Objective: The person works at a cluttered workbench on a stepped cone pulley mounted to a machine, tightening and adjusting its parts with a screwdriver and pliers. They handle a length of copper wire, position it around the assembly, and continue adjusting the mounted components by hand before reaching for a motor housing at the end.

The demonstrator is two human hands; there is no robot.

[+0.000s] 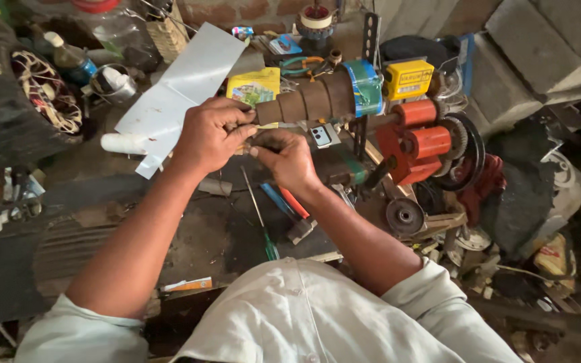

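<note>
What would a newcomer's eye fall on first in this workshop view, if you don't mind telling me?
First, the two hands at centre: the left hand and right hand meet at the end of a stepped brown cylinder wrapped with green and blue tape. To its right sits a bright red-orange winding machine with gears. At far left, a motor stator with pale windings stands out among the clutter.

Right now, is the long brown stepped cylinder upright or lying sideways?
Lying sideways. The long brown stepped cylinder runs level from the red winding machine toward the left hand, whose grip closes on its narrow end.
</note>
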